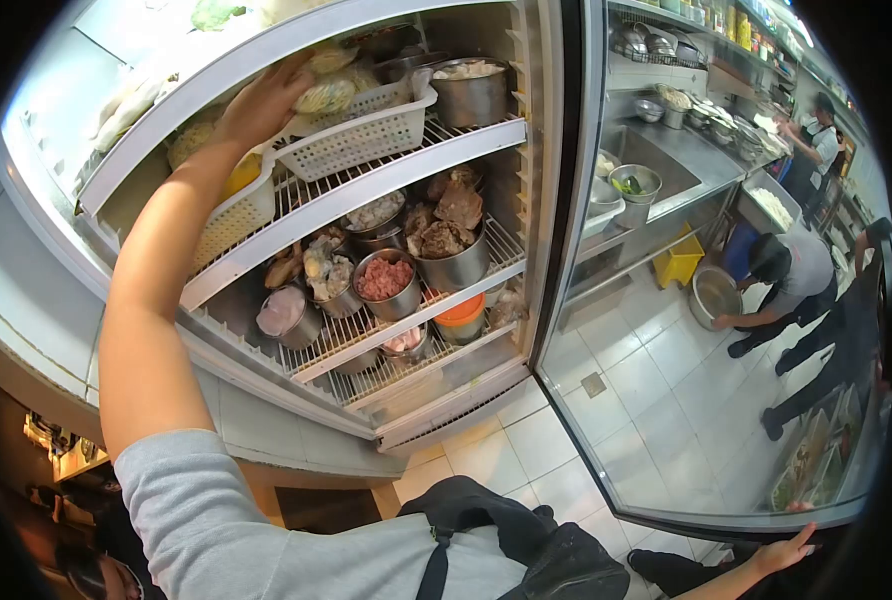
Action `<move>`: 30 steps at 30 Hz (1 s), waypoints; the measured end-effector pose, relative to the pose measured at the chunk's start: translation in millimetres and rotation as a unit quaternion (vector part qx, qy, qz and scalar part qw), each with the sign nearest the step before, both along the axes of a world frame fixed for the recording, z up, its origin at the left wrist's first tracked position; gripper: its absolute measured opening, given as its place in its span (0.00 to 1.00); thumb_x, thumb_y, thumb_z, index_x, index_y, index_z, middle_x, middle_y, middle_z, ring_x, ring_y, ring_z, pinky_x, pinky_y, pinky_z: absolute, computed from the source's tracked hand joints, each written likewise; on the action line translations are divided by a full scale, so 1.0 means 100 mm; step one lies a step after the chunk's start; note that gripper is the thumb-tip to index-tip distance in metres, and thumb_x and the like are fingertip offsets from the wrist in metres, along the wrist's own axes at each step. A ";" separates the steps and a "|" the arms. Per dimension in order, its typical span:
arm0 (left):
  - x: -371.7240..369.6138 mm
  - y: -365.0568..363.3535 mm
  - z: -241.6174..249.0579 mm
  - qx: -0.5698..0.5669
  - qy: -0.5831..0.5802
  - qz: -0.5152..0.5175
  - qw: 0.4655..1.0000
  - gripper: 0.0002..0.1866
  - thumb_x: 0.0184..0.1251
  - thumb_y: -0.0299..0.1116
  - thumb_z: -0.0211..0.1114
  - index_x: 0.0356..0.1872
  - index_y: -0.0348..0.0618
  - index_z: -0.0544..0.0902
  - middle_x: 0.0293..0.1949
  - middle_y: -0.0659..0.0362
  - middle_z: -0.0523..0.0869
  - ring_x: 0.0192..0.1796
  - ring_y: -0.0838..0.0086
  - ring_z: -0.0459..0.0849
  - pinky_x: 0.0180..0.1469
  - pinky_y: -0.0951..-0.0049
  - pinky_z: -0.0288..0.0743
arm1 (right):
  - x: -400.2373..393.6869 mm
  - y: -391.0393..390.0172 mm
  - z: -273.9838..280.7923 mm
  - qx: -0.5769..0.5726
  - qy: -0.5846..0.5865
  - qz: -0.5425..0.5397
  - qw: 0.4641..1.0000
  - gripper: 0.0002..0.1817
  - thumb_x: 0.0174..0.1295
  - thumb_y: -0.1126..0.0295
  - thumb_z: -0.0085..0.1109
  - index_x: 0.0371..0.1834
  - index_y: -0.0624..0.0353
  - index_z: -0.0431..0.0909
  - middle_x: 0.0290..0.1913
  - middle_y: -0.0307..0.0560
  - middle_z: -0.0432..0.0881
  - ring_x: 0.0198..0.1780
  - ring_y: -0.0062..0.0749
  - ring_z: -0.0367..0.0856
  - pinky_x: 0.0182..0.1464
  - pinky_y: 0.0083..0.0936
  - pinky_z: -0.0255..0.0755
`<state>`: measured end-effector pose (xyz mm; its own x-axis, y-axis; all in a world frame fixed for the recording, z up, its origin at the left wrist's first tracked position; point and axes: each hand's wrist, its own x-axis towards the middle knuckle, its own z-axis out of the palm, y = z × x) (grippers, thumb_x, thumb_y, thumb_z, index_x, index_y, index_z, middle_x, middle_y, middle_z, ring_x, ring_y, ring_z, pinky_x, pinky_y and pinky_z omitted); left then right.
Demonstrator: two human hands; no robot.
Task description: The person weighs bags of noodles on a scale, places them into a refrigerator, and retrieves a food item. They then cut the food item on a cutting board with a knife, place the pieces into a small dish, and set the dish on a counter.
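My left hand (264, 102) reaches into the upper shelf of an open refrigerator, its fingers stretched out against plastic-wrapped leafy vegetables (326, 94). Those lie in a white perforated basket (351, 135), beside a second, cream basket (236, 222). Whether the fingers grip the wrap is hard to see. A metal pot of white pieces (469, 92) stands right of the basket. At the lower right, my right hand (784, 552) holds the bottom edge of the glass refrigerator door (706, 400), with fingertips showing at the glass.
Lower shelves hold a pot of minced meat (386, 278), a large pot of brown meat (451, 235) and an orange-lidded container (460, 318). Through the door glass, a person bends over a large metal pot (714, 297) near a sink (656, 160). Others stand nearby.
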<state>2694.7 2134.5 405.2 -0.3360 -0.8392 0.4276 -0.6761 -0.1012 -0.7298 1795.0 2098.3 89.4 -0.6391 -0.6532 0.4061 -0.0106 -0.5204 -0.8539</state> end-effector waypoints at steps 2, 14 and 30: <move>0.01 -0.23 -0.05 -0.023 -0.005 0.004 1.000 0.20 0.56 0.24 0.63 0.51 0.46 0.72 0.67 0.51 0.65 0.66 0.51 0.69 0.57 0.60 0.79 | -0.02 0.01 -0.01 0.002 -0.005 0.004 1.000 0.20 0.73 0.61 0.48 0.49 0.73 0.74 0.48 0.54 0.79 0.48 0.40 0.79 0.57 0.37 0.72; 0.08 -1.21 0.07 0.053 0.028 0.211 0.976 0.33 0.54 0.25 0.63 0.65 0.47 0.65 0.55 0.46 0.79 0.52 0.48 0.82 0.52 0.54 0.79 | -0.29 0.01 -0.13 -0.009 0.025 0.003 1.000 0.23 0.73 0.57 0.48 0.46 0.73 0.74 0.46 0.52 0.78 0.47 0.36 0.76 0.55 0.33 0.69; -0.23 -1.19 0.21 0.083 0.163 0.338 0.923 0.46 0.50 0.19 0.55 0.76 0.48 0.52 0.71 0.44 0.66 0.72 0.53 0.65 0.70 0.60 0.65 | 0.04 0.04 -0.10 -0.031 -0.027 0.037 0.998 0.21 0.72 0.61 0.50 0.56 0.71 0.70 0.48 0.51 0.78 0.49 0.36 0.76 0.54 0.32 0.73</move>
